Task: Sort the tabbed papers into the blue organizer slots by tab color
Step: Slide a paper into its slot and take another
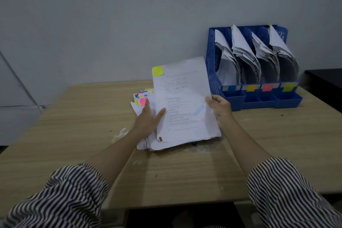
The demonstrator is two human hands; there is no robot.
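A white printed sheet (183,102) with a yellow-green tab (157,71) at its top left corner is tilted up off the paper stack (146,142). My right hand (220,109) pinches its right edge. With straight fingers, my left hand (149,116) rests flat on the stack beside the sheet's left edge. Pink, blue and yellow tabs (143,98) stick out of the stack behind my left hand. The blue organizer (212,72) stands at the back right with papers in its slots, which are labelled blue (231,88), orange (251,88), pink (267,87) and yellow-green (287,87).
The wooden table (74,126) runs to the grey wall behind. A dark piece of furniture (325,87) stands off the table's right edge. White scuffs mark the tabletop near the stack.
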